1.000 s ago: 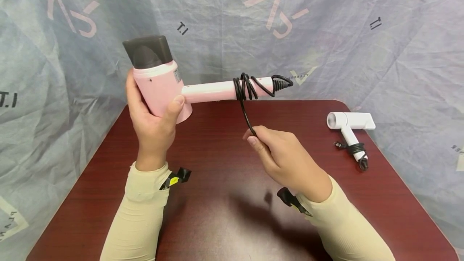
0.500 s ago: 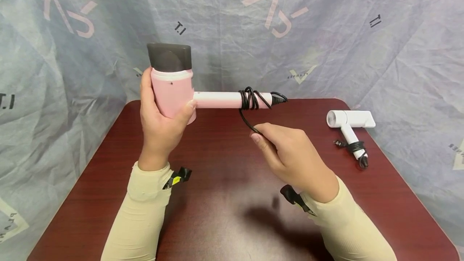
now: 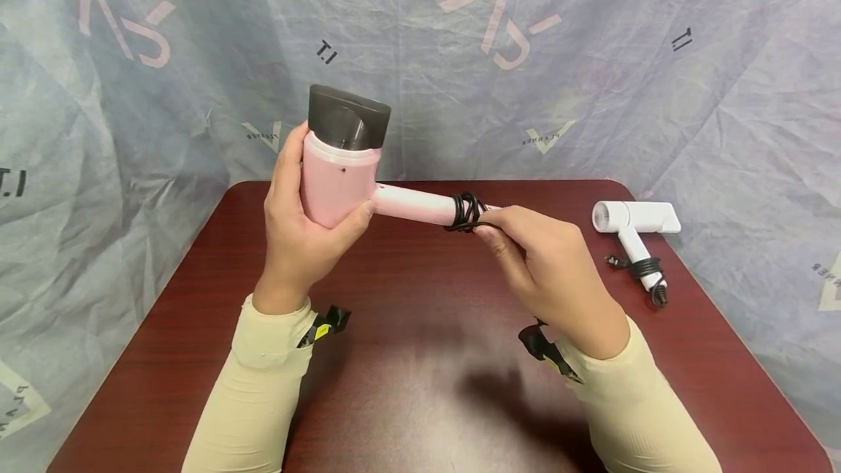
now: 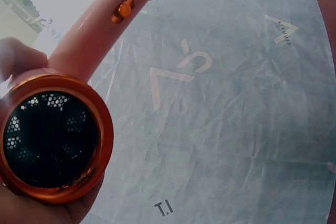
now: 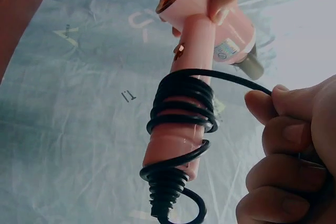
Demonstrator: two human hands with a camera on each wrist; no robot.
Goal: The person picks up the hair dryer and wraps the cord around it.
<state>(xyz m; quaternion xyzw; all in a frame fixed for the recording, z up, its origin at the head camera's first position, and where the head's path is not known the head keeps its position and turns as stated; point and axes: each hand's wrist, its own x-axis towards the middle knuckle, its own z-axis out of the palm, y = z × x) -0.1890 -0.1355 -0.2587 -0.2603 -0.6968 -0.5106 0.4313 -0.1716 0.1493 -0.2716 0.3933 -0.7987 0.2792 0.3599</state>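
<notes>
A pink hair dryer [image 3: 338, 181] with a dark nozzle [image 3: 348, 119] is held above the table. My left hand [image 3: 296, 232] grips its barrel, thumb near the joint with the handle. In the left wrist view its round intake grille [image 4: 52, 140] has a copper-coloured rim, and a switch [image 4: 124, 10] sits on the handle. A black cord [image 5: 184, 98] is wound in several turns round the lower handle. My right hand [image 3: 552, 261] pinches the cord between thumb and forefinger, its other fingers curled, beside the handle's end. In the head view this hand hides that end.
A white hair dryer [image 3: 637, 219] lies at the right of the dark red table [image 3: 407, 298], its own black cord [image 3: 647, 267] wrapped round its handle. Printed grey cloth [image 3: 394, 35] hangs behind and at both sides.
The pink dryer has shifted right and its handle now slopes down to the right. My right hand has moved slightly right and up against the handle, still pinching the cord.
</notes>
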